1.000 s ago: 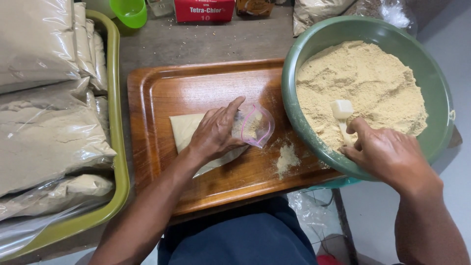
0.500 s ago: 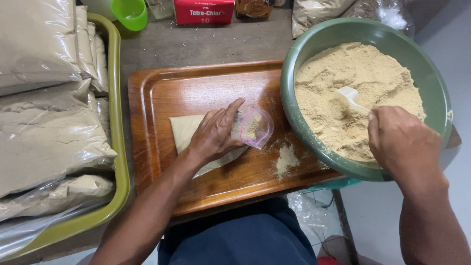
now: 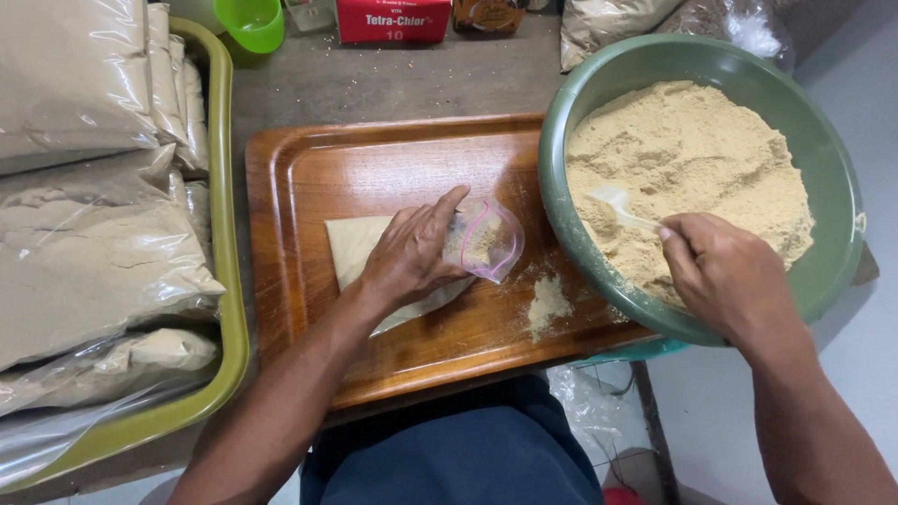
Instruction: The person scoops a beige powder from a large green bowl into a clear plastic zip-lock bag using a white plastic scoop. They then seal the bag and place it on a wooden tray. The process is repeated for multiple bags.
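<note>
Wooden tray (image 3: 309, 178), left fingers (image 3: 440, 210) holding small bag (image 3: 486, 241) open

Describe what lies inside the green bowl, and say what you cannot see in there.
The green bowl holds a heap of tan powder. A white spoon, held by the right hand, rests on it. The powder covers the bowl's bottom, and the hand hides the spoon's handle end.

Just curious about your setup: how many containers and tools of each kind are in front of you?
Green bowl of powder: 1
Wooden tray: 1
Olive-green tray: 1
Small clear bag: 1
White spoon: 1
Green cup: 1
Total: 6
</note>
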